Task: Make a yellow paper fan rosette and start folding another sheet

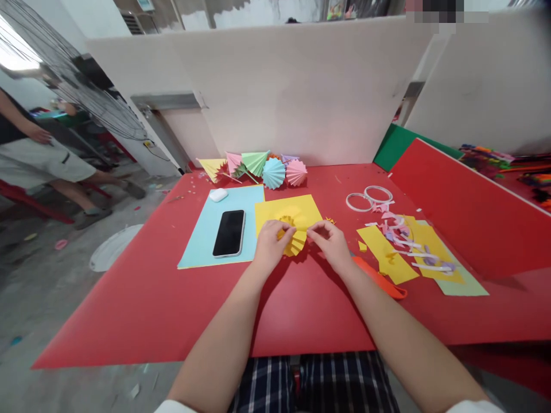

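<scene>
A yellow pleated paper rosette [297,246] is between my two hands, over the red table. My left hand [272,241] pinches its left side with thumb and forefinger. At its right edge, my right hand [330,243] has thumb and forefinger pressed together; what lies between those fingertips is too small to make out. Behind the rosette lies a flat yellow sheet [301,203], partly overlapping a light blue sheet [198,241]. On the blue sheet rest a black-screened phone [229,233] and a small white case [218,195].
Several folded paper umbrellas and fans [274,172] stand along the back. To the right are two tape rolls [359,202], yellow paper pieces [394,261], paper scraps [398,229] and an orange tool [383,281], partly behind my right forearm. A red board [473,212] leans there. A person [38,155] is at far left.
</scene>
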Demonstrator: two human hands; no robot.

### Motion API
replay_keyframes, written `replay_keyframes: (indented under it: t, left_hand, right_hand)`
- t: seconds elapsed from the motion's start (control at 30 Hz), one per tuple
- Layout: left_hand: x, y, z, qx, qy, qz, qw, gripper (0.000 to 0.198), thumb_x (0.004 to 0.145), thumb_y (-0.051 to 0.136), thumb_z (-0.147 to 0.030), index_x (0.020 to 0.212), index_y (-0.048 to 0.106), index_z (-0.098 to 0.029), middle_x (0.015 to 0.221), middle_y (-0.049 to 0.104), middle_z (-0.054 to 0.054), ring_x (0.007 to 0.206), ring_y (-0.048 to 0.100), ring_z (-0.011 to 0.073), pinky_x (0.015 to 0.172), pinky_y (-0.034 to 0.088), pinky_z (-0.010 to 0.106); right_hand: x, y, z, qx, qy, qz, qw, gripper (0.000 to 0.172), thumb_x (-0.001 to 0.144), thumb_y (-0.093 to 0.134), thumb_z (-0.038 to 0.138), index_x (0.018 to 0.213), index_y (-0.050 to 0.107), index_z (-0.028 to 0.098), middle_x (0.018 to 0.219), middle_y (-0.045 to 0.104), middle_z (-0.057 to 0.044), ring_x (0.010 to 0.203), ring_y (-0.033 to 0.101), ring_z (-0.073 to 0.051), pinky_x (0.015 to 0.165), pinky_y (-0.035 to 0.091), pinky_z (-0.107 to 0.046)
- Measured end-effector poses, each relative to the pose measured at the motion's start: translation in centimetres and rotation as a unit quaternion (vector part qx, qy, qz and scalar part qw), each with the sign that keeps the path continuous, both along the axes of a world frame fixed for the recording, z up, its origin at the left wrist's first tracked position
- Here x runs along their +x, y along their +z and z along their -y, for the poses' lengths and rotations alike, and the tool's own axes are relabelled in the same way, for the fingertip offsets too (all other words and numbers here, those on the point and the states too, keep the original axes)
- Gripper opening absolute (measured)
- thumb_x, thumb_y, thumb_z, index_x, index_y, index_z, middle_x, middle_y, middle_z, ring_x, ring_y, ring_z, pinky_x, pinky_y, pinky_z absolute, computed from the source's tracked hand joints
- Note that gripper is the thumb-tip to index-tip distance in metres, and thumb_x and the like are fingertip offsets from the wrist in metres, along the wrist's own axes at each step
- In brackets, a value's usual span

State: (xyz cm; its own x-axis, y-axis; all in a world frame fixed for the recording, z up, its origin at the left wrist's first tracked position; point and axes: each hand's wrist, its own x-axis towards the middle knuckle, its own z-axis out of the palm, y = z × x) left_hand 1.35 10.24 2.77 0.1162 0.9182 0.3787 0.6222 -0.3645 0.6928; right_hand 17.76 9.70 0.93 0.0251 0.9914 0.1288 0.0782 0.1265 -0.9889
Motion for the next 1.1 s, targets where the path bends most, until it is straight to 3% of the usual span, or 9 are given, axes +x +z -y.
replay_keyframes:
  t: [0.2,0.47,0.63,1.1]
  left_hand:
    - [0.47,-0.29,0.04,-0.028,-0.003,0.01,1.0,0.017,0.08,0.052,-0.033,0.072,0.058,-0.019,0.077,0.062,0.002,0.08,0.054,0.0171,0.076,0.041,0.03]
    - [0.96,0.1,0.61,-0.116,-0.019,0.171,0.978,0.018,0.079,0.051,-0.032,0.093,0.057,-0.021,0.083,0.061,0.001,0.077,0.057,0.0136,0.069,0.045,0.026]
    - [0.96,0.07,0.43,-0.111,-0.03,0.174,0.978,0.013,0.076,0.054,-0.028,0.084,0.06,-0.02,0.089,0.063,0.002,0.083,0.057,0.0138,0.078,0.044,0.027]
    - [0.82,0.13,0.33,-0.141,-0.028,0.166,0.976,0.015,0.074,0.055,-0.028,0.084,0.061,-0.019,0.089,0.064,0.004,0.082,0.058,0.0153,0.076,0.044,0.028]
  right_hand:
    - [-0.03,-0.41,-0.04,0.001,0.011,-0.019,1.0,0.017,0.067,0.065,0.033,0.077,0.061,0.02,0.077,0.063,-0.001,0.072,0.058,-0.015,0.069,0.046,-0.029]
    - [0.24,-0.19,0.07,-0.019,0.005,-0.008,1.0,0.018,0.069,0.063,0.032,0.083,0.067,0.021,0.083,0.067,-0.003,0.075,0.06,-0.016,0.071,0.047,-0.03]
    - [0.29,-0.13,0.04,-0.016,0.01,-0.018,1.0,0.017,0.07,0.063,0.031,0.083,0.068,0.021,0.085,0.068,-0.003,0.077,0.06,-0.016,0.07,0.048,-0.03]
    - [0.17,-0.02,0.04,0.003,0.018,0.022,1.0,0.019,0.073,0.059,0.032,0.086,0.068,0.022,0.088,0.068,-0.003,0.082,0.06,-0.017,0.077,0.047,-0.032]
